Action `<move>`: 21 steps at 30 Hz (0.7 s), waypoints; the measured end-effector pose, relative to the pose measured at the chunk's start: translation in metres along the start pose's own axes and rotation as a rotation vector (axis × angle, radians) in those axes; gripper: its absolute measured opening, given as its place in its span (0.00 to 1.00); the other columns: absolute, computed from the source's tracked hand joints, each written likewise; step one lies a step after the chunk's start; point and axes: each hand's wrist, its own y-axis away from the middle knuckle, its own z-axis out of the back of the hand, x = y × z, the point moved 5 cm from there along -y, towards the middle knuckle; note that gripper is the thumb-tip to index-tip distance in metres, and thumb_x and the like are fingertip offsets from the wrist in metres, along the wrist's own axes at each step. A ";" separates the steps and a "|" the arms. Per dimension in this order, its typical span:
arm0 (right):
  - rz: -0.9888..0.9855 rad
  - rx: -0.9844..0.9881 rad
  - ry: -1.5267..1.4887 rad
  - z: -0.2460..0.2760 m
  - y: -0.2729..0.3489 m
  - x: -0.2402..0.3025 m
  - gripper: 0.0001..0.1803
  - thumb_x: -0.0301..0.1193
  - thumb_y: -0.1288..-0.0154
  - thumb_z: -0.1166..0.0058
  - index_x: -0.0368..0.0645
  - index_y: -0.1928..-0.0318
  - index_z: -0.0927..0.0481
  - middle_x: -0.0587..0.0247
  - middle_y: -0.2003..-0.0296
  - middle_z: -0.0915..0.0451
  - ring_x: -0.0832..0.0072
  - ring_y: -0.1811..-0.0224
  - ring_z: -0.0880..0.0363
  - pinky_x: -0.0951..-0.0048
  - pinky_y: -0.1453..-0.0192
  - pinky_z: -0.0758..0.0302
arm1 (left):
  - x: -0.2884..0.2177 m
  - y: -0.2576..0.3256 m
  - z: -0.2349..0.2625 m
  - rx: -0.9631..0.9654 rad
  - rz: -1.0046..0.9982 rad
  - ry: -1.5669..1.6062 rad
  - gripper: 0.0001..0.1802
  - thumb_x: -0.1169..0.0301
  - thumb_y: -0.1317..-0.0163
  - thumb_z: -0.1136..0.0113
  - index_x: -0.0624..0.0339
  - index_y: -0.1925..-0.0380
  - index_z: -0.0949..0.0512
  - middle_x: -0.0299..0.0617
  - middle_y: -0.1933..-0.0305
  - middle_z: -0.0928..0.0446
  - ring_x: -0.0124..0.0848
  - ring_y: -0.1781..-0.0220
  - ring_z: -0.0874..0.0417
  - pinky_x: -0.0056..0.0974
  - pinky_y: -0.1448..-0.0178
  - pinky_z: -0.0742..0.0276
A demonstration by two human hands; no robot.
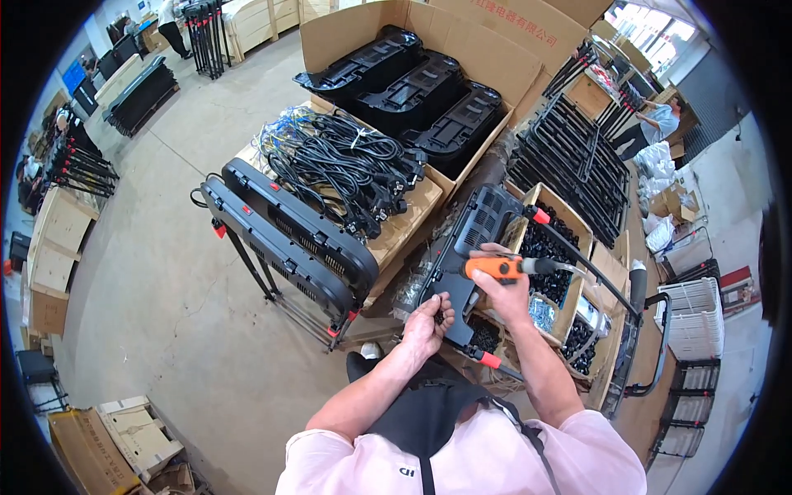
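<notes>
My right hand point(506, 293) is wrapped round an orange power screwdriver point(492, 268), which lies nearly level with a grey lead at its right end. Its working end points left, over a black plastic housing point(485, 221) with vent slots and a red-tipped frame bar. Whether the tip touches the housing cannot be made out. At the housing's near left edge my left hand point(425, 327) is closed, with small dark screw-like pieces point(441, 315) showing among its fingers.
Divided wooden trays point(551, 239) of small black parts and a pile of silvery screws point(541, 313) stand at right. Left are bundled black power cords point(338, 165) and two upright black units point(280, 239) on legs. Behind, a cardboard box point(363, 16) holds black shells.
</notes>
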 end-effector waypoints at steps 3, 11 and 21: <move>-0.139 0.039 -0.054 0.010 0.022 0.012 0.32 0.26 0.38 0.28 0.34 0.35 0.25 0.48 0.44 0.14 0.66 0.42 0.15 0.63 0.32 0.19 | 0.000 -0.009 0.002 0.029 0.007 0.102 0.16 0.60 0.18 0.45 0.60 0.45 0.19 0.35 0.62 0.17 0.29 0.63 0.15 0.34 0.57 0.13; -0.135 -0.030 -0.081 0.017 0.036 0.008 0.32 0.27 0.37 0.27 0.34 0.35 0.25 0.49 0.44 0.14 0.68 0.43 0.14 0.65 0.35 0.17 | -0.004 -0.021 -0.005 0.083 0.070 0.151 0.15 0.61 0.17 0.47 0.59 0.43 0.20 0.34 0.61 0.18 0.29 0.61 0.16 0.35 0.55 0.14; -0.132 -0.014 -0.009 0.004 0.031 -0.003 0.30 0.24 0.35 0.29 0.36 0.34 0.25 0.51 0.43 0.15 0.69 0.41 0.15 0.66 0.34 0.18 | 0.002 -0.020 -0.015 0.094 0.117 0.282 0.15 0.63 0.18 0.46 0.59 0.40 0.23 0.32 0.62 0.22 0.27 0.62 0.19 0.33 0.56 0.18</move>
